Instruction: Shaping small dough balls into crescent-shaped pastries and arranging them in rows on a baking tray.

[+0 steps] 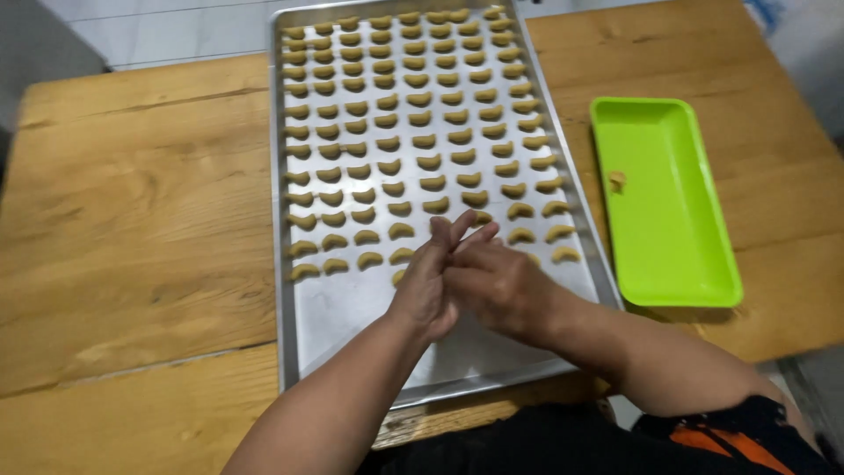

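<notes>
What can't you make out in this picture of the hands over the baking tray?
- Head view: whatever sits between the left hand and right hand; the pressed palms hide it.
- Head view: the dough pieces beneath the hands, so the last rows cannot be counted.
- Head view: the far end of the metal tray, cut off by the top edge.
- Head view: the scrap in the green tray, too small to identify.

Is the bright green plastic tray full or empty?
Almost empty. The green rectangular plastic tray holds just one small lump of dough near its left wall; the rest is bare.
</notes>
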